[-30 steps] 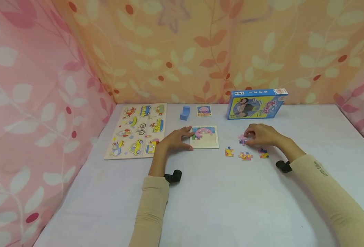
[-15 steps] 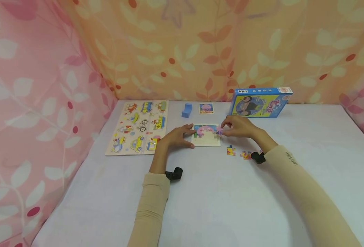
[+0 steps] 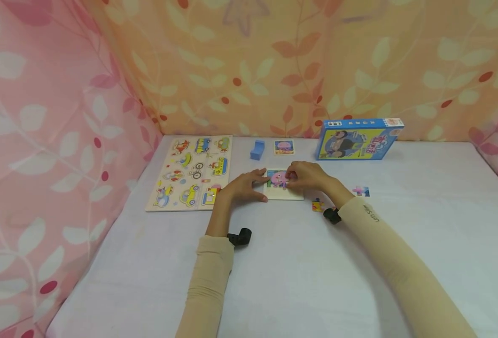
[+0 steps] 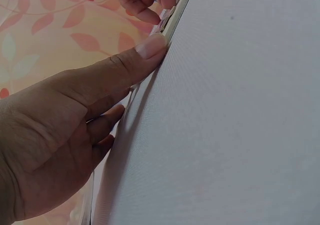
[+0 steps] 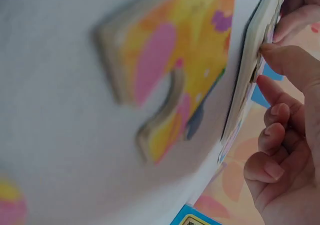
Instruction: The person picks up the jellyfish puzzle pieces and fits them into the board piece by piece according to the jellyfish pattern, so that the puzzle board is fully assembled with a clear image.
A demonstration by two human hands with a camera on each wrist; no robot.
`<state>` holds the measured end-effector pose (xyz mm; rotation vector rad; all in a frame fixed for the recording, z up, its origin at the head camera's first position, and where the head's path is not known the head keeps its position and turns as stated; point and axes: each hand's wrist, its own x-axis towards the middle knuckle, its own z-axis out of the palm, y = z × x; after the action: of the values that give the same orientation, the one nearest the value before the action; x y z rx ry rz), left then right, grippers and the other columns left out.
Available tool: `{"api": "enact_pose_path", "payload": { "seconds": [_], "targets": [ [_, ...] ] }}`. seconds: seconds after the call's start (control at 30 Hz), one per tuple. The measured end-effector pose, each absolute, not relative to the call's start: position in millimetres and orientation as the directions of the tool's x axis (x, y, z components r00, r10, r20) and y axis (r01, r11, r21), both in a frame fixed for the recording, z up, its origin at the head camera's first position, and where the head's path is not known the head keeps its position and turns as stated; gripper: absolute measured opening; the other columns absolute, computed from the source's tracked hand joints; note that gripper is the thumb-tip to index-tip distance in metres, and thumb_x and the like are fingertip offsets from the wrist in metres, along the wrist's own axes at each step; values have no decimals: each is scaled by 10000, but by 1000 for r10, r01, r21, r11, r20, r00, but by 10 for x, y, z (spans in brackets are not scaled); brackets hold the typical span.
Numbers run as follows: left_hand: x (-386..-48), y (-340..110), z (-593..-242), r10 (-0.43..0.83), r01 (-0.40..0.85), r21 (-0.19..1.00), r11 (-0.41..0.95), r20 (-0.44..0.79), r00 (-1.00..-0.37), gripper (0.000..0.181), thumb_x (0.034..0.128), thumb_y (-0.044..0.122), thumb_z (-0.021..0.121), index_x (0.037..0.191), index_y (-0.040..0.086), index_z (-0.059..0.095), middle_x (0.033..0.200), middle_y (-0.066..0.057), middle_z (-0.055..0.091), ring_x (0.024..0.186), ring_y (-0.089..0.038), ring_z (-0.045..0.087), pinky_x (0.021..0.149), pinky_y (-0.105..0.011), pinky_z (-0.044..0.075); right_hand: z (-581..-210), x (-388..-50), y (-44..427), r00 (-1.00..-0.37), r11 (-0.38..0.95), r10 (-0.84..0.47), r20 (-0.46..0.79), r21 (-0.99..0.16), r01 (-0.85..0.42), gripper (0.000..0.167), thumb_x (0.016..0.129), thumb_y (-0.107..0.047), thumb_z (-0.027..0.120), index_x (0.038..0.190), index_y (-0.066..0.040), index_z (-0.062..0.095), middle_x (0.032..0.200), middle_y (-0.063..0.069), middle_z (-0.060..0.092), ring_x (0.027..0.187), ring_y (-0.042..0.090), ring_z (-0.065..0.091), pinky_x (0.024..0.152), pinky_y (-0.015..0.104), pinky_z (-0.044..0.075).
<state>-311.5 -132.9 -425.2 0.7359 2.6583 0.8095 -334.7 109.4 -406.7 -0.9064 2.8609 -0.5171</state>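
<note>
A small pale puzzle tray (image 3: 284, 195) lies mid-table with part of a pink octopus-like picture (image 3: 279, 177) in it. My left hand (image 3: 245, 187) rests at its left side, thumb on the near corner and a fingertip on the left edge. Fairly straight, the left thumb (image 4: 145, 50) presses the tray's edge in the left wrist view. My right hand (image 3: 310, 177) pinches a jigsaw piece (image 5: 256, 69) between thumb and index finger at the right part of the picture; the fingers hide most of it. A yellow jigsaw piece (image 3: 317, 205) lies near my right wrist.
A pink-and-blue jigsaw piece (image 3: 361, 191) lies right of my right wrist. Behind stand a blue block (image 3: 257, 150) and a blue puzzle box (image 3: 356, 141), with a picture card (image 3: 284, 147) between them. A vehicle pegboard (image 3: 181, 192) lies left.
My right hand has carried a jigsaw piece leftward from the loose pieces into the tray. Its wrist now covers some loose pieces. My left hand has stayed at the tray.
</note>
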Motion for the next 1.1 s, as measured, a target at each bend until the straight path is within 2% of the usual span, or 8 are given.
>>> {"api": "enact_pose_path", "payload": {
  "seconds": [0.23,0.47,0.63,0.87,1.0,1.1],
  "targets": [
    [-3119,-1311,-4244,533,386,570,725,-110,-839,701,720,399,757,1342,233,479,1520,62,251,1426,-159,149,1160,-377,162,-4065,-3318,1104,-822,770,-569,-4,-353,-531,327,769,-314,715,1020,-108,680,874,29,594,778,180,483,642,282,374],
    [-3129,-1317,-4260,523,373,566,735,-124,-843,705,714,414,758,1340,244,481,1522,76,242,1427,-143,139,1163,-360,152,-4078,-3242,1042,-828,776,-560,-17,-360,-518,484,763,-390,724,1136,-88,664,728,38,432,646,173,396,520,258,272],
    [-3125,-1313,-4285,527,376,574,727,-116,-842,698,713,410,760,1334,243,488,1519,73,251,1426,-144,146,1163,-352,150,-4103,-3214,983,-863,804,-503,-54,-395,-444,528,747,-393,737,1167,-94,625,754,49,483,638,176,380,520,264,283],
    [-3114,-1299,-4270,523,367,573,733,-128,-843,700,717,416,755,1339,248,481,1523,76,236,1426,-150,143,1162,-367,152,-4142,-3257,995,-886,793,-453,-97,-498,-351,409,739,-386,744,1053,-129,690,884,78,595,685,197,435,568,279,314],
    [-3105,-1308,-4237,527,376,567,733,-124,-841,702,721,401,756,1344,232,477,1524,66,238,1426,-164,146,1161,-380,158,-4138,-3285,997,-890,778,-441,-118,-544,-313,427,721,-441,741,1053,-177,691,1033,107,652,733,205,500,582,294,331],
    [-3103,-1301,-4226,537,386,568,727,-121,-835,701,728,384,755,1347,210,475,1525,48,239,1428,-174,143,1161,-391,156,-4134,-3287,1016,-894,772,-423,-147,-575,-271,460,716,-469,731,1097,-219,666,1167,105,633,728,184,509,582,292,307]
  ]
}}
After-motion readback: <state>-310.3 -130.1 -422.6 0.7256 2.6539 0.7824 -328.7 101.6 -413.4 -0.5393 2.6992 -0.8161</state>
